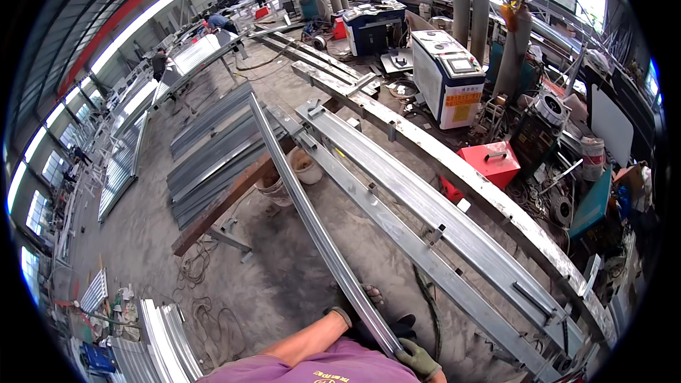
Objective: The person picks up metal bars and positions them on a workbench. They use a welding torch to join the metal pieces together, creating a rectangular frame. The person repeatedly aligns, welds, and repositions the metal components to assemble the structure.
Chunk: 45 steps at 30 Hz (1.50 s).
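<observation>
A purple shirt (355, 365) fronts the right hand (418, 359) clasping a grooved metal bar (306, 209), the left hand (373, 293) half-hidden, its grip indiscernible.

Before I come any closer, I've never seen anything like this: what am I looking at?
No robot here, just a person's own two hands. This single round, bent picture comes from a fisheye camera worn on the head, looking down. The gloved right hand holds the near end of a long metal bar. The left hand is at the bar too, partly hidden, so its grip isn't clear. Right of the bar run metal rails; beyond them, a red box and a white machine.
</observation>
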Available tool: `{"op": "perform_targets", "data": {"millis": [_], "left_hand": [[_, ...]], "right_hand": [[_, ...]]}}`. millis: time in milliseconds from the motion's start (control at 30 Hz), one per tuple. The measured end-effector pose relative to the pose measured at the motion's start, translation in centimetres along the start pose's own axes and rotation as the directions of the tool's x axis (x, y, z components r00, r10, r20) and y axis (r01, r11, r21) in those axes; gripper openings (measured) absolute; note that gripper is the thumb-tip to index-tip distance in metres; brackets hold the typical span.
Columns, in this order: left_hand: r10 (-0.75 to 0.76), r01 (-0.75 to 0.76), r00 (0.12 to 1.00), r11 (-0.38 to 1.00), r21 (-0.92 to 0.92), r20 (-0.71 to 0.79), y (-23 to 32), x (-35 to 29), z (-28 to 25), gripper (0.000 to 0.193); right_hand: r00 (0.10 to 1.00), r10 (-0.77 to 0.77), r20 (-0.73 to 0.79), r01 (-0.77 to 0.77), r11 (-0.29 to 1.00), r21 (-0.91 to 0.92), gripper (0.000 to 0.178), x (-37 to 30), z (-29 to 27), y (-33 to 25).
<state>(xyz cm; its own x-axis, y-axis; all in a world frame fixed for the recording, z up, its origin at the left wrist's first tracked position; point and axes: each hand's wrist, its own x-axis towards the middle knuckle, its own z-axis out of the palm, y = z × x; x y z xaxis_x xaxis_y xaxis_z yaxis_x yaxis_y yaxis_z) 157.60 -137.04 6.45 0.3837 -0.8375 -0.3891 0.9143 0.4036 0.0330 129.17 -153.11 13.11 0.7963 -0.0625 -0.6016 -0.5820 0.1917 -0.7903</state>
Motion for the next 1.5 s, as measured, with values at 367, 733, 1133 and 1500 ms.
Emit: {"op": "perform_targets", "data": {"millis": [367,733,1133,1500], "left_hand": [[-0.171,0.245,0.929,0.949,-0.197,0.329,-1.0,14.4,-2.7,0.033],[-0.131,0.11,0.946,0.99,-0.087,-0.297,-1.1,17.8,4.5,0.041],[0.168,-0.082,0.901,0.971,0.224,-0.4,-0.4,14.9,11.7,0.055],[0.214,0.005,0.774,0.939,0.343,-0.597,-2.2,15.6,10.9,0.037]], "right_hand": [[0.98,0.145,-0.135,-0.174,0.956,-0.236,0.089,3.3,-8.3,-7.5],[0.914,0.362,-0.184,-0.387,0.914,-0.123,0.067,4.6,-12.3,-14.0],[0.943,0.32,-0.093,-0.332,0.93,-0.16,0.083,7.1,-16.4,-11.1],[0.93,0.368,-0.004,-0.363,0.917,-0.164,0.081,6.5,-19.3,-14.9]]}}
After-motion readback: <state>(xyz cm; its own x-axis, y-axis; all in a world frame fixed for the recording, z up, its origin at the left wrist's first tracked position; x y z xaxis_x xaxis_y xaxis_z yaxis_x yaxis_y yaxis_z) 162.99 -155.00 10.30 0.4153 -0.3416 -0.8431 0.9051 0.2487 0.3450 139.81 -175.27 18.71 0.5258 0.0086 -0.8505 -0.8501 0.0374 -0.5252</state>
